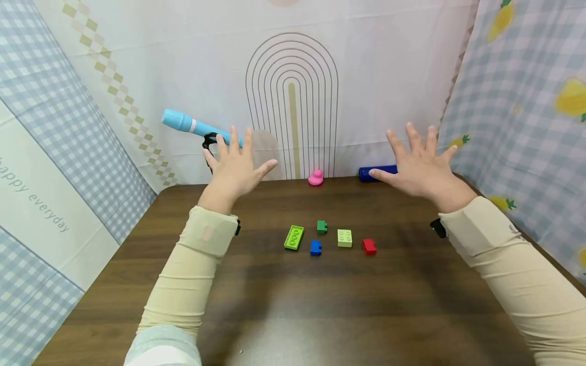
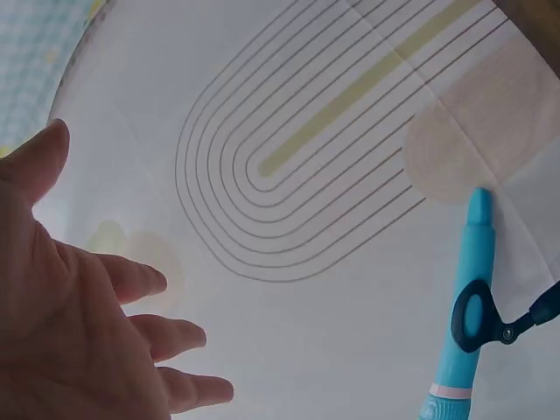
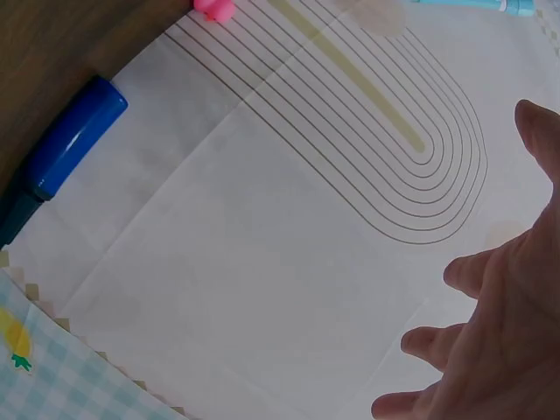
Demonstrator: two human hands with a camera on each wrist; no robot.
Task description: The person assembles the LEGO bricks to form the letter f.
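My left hand is raised over the table's far left part, fingers spread, holding nothing. On the other side my right hand is lifted the same way, with spread fingers and nothing in it. Between and below them lie a lime green brick showing its hollow underside, a dark green brick, a blue brick, a pale green brick with its studs up, and a red brick. In the left wrist view the left palm is seen apart from everything.
A light blue tube-like object with a black clip stands against the backdrop. A pink toy duck and a dark blue cylinder lie at the back edge of the brown table. Checked curtains hang at the sides.
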